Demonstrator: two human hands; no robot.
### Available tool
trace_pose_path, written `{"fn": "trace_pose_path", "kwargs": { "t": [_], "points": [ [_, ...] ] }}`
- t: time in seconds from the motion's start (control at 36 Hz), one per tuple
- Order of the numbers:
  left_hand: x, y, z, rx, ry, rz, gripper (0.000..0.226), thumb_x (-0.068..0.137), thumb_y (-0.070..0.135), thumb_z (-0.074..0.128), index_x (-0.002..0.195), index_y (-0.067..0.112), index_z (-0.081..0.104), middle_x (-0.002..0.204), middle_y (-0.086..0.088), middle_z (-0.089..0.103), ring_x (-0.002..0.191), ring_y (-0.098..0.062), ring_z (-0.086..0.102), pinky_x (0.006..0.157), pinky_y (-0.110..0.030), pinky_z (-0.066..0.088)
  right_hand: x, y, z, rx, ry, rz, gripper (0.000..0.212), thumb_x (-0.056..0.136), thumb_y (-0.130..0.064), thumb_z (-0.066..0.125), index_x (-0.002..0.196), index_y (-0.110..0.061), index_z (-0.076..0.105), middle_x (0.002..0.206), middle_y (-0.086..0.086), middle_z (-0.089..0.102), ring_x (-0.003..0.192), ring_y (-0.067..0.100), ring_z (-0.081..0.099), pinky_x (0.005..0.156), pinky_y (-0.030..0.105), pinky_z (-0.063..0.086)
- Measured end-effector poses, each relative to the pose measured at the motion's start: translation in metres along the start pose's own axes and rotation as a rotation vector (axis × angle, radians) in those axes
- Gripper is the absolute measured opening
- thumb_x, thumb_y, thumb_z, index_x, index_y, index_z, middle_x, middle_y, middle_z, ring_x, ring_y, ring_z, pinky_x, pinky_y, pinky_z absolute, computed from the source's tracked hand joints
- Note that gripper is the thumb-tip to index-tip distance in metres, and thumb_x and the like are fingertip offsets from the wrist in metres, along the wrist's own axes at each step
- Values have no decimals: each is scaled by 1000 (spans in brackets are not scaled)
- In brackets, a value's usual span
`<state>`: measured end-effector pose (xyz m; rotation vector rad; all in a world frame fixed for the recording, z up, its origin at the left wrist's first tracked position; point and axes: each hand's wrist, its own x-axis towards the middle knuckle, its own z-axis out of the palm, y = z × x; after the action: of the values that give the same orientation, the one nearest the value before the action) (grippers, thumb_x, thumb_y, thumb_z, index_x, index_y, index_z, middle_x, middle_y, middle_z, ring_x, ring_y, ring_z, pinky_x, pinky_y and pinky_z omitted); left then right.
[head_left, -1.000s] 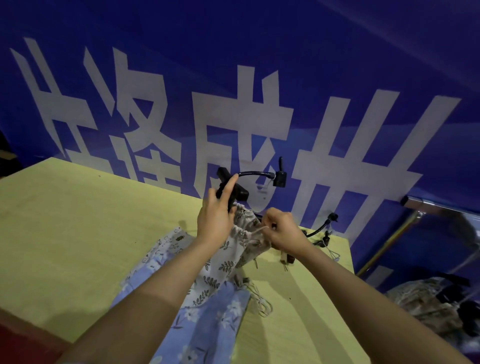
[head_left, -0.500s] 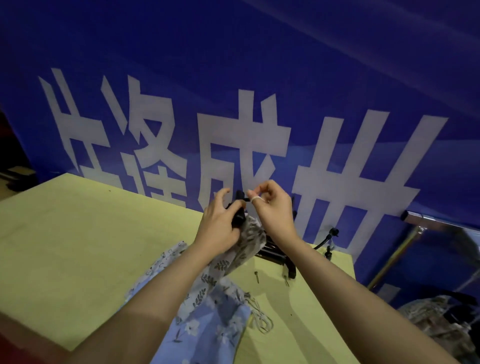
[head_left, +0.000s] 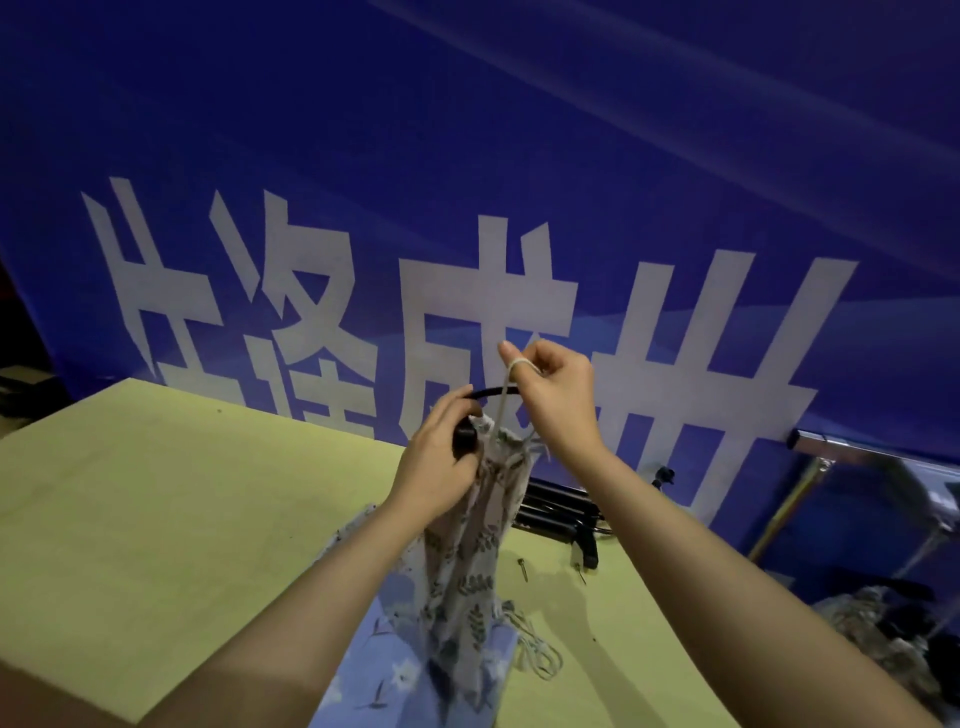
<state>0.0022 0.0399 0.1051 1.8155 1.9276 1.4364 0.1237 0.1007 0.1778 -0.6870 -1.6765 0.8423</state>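
Observation:
A cream drawstring bag with a leaf print (head_left: 470, 551) hangs upright above the yellow table (head_left: 156, 509). My left hand (head_left: 436, 467) grips its gathered neck together with a black object (head_left: 464, 435) whose thin black curved arm (head_left: 493, 392) sticks out of the bag. My right hand (head_left: 556, 395) is raised above the bag's mouth and pinches the white drawstring (head_left: 505, 400), which is looped round a finger and pulled taut upward.
A blue floral cloth (head_left: 395, 675) lies on the table under the bag, with a loose white cord (head_left: 540, 654) beside it. A black clamp stand (head_left: 566, 514) and two small screws (head_left: 524, 569) sit near the table's far edge. A blue banner (head_left: 519, 182) fills the background.
My right hand has risen from beside the bag to above it, drawing the cord up. The bag's mouth has gathered tight and the bag has lifted higher off the table.

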Motion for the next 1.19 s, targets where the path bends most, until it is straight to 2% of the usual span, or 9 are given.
{"fn": "trace_pose_path", "kwargs": {
  "t": [0.19,0.36,0.53,0.78,0.89,0.94,1.0,1.06,1.19],
  "points": [
    [6,23,-8,-97,-15,7,17,86,3,59,92,18,53,122,2,46,102,-23,56,85,-31,49,3,-31,-2,-42,82,-80,39,91,-23,62,59,-1,55,49,-3,46,50,10,42,54,31,40],
    [0,56,-6,-225,-206,-4,4,93,13,55,91,11,53,119,5,38,97,-8,45,85,-14,35,-1,-53,-24,-117,153,-103,38,90,-20,63,60,0,53,49,0,47,49,9,42,55,30,41],
    [-8,80,12,-136,-274,-69,34,89,43,58,88,9,54,106,1,39,92,-16,49,85,-29,41,-18,-66,-66,-149,215,-120,44,91,-16,62,51,-14,43,45,-1,43,42,6,39,52,24,43],
    [-27,129,70,-24,-384,9,10,96,34,49,96,24,46,102,-2,47,63,-13,57,53,-25,39,-43,-60,-142,-262,114,-175,43,90,-18,64,55,-2,44,47,14,40,46,21,38,53,35,42],
    [-46,164,105,-176,-546,-40,21,99,36,38,115,26,49,123,-4,42,109,-29,55,86,-34,43,-64,-48,-186,-268,107,-133,42,89,-16,65,57,6,49,52,24,47,45,9,43,52,22,39],
    [-58,184,124,-141,-602,9,33,99,40,37,128,29,48,151,-6,25,144,-30,17,113,-43,21,-75,-41,-213,-252,110,-106,40,88,-16,66,55,2,51,51,20,49,47,14,45,51,24,40],
    [-71,206,141,-89,-595,86,52,89,44,36,138,29,41,160,3,4,147,-18,-10,119,-42,-1,-85,-36,-236,-245,89,-79,39,88,-15,66,55,1,52,47,8,46,45,12,44,49,21,39],
    [-85,233,160,-160,-556,92,63,78,36,37,138,20,43,156,0,21,145,-17,11,119,-39,13,-95,-30,-258,-251,62,-51,40,87,-14,66,52,-2,51,43,-4,43,42,6,39,47,13,34],
    [-100,278,224,-192,-431,-91,26,88,34,56,107,18,62,113,-11,62,106,-31,60,91,-43,48,-113,-22,-312,-224,72,-27,46,88,-14,66,48,-21,44,39,-12,44,41,3,39,50,12,33]
  ]
}}
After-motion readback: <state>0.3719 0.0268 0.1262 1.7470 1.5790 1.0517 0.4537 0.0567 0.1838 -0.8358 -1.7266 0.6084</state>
